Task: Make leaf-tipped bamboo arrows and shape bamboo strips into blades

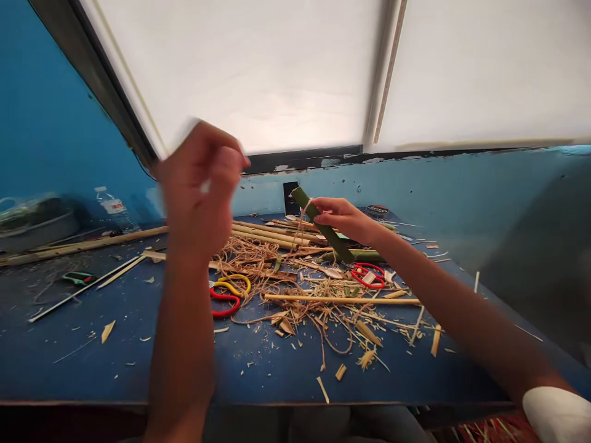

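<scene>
My right hand pinches a flat green bamboo strip, held tilted above the littered table. A thin piece of twine loops near the strip's upper end, by my fingertips. My left hand is raised high on the left, blurred by motion, its fingers curled together. Whatever it may hold is hidden. Below, between my arms, lies a tangled heap of brown twine. Red-and-yellow handled scissors rest beside my left forearm, and a red-handled pair lies under my right hand.
A thin bamboo stick lies across shavings on the blue table. Bamboo poles lie at the back. On the left are a water bottle, a grey basin and a green-and-black tool. A blue wall stands behind.
</scene>
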The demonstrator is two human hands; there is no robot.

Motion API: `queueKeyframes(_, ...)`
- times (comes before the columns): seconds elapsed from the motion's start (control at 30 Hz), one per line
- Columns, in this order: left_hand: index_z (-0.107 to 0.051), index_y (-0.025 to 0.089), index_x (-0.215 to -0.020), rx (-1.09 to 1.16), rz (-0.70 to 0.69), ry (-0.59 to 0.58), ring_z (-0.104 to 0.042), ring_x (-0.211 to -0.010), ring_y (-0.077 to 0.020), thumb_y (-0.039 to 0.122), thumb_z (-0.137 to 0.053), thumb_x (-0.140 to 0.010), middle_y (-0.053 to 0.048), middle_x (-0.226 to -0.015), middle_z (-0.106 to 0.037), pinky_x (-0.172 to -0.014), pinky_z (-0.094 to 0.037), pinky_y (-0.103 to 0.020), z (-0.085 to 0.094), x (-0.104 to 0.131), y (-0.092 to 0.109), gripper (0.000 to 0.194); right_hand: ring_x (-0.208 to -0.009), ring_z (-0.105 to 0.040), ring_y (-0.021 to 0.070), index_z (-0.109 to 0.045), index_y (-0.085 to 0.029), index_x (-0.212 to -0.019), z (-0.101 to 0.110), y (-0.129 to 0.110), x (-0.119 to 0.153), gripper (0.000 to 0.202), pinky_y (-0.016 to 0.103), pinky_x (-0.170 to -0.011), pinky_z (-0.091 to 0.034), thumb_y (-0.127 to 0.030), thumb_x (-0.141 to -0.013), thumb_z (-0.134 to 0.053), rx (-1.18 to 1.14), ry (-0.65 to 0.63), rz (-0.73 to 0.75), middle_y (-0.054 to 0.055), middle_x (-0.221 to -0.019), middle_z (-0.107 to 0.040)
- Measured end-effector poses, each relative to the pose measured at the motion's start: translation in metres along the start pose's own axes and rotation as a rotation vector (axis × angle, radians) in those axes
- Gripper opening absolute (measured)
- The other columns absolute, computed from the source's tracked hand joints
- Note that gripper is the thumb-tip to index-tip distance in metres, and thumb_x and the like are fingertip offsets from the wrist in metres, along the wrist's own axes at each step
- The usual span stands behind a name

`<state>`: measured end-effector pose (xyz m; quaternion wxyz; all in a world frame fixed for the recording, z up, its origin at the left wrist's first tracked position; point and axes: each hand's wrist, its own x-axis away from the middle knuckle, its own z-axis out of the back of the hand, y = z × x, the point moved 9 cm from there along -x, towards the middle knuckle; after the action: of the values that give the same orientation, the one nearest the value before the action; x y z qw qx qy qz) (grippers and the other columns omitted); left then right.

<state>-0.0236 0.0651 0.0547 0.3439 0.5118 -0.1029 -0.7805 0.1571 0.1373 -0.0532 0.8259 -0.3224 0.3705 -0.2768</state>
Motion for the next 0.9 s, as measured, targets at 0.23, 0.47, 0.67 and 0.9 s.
queueKeyframes(0.23,-0.061,0.019,-0.125,-0.197,0.209,-0.613,-0.062,-0.103,-0.0220,0.054,-0.050,-0.096,-0.010,-0.121,-0.065,-0.083,-0.048,-0.032,-0.088,-0.009,-0.082,0.047,-0.084,-0.063,0.0186,-0.075,-0.030,-0.116,0.011,0.017,0.025,0.035,0.032,-0.075,-0.047,-0.021,-0.084,-0.063,0.715,-0.215,-0.222,0.007,-0.106,-0.068)
queueKeyframes(0.47,-0.058,0.025,-0.137,-0.242,0.315,-0.942,-0.062,-0.113,-0.0246,0.063,-0.048,-0.094,-0.008,-0.134,-0.065,-0.090,-0.049,-0.032,-0.106,0.020,-0.081,0.058,-0.087,-0.067,0.0259,-0.074,-0.032,-0.123,0.076,0.021,0.045,0.039,0.040,-0.077,-0.049,-0.025,-0.087,-0.061,0.960,-0.087,-0.410,0.009,-0.104,-0.075)
queueKeyframes(0.67,-0.023,0.029,-0.160,0.124,0.290,-0.841,-0.058,-0.127,-0.0259,0.067,-0.035,-0.098,-0.012,-0.155,-0.047,-0.103,-0.048,-0.037,-0.125,0.016,-0.057,0.073,-0.107,-0.058,0.0240,-0.043,-0.022,-0.155,0.054,-0.032,0.015,0.054,0.042,-0.099,-0.048,-0.025,-0.101,-0.038,0.492,0.369,0.025,0.011,-0.120,-0.063)
queueKeyframes(0.9,-0.067,0.014,-0.112,0.443,0.263,-0.472,-0.068,-0.102,-0.0217,0.059,-0.045,-0.099,-0.010,-0.110,-0.072,-0.090,-0.056,-0.032,-0.136,-0.005,-0.073,0.052,-0.124,-0.046,0.0218,-0.022,-0.021,-0.161,-0.019,-0.041,0.007,0.064,0.039,-0.109,-0.045,-0.020,-0.099,-0.039,0.312,0.104,0.310,0.014,-0.131,-0.045)
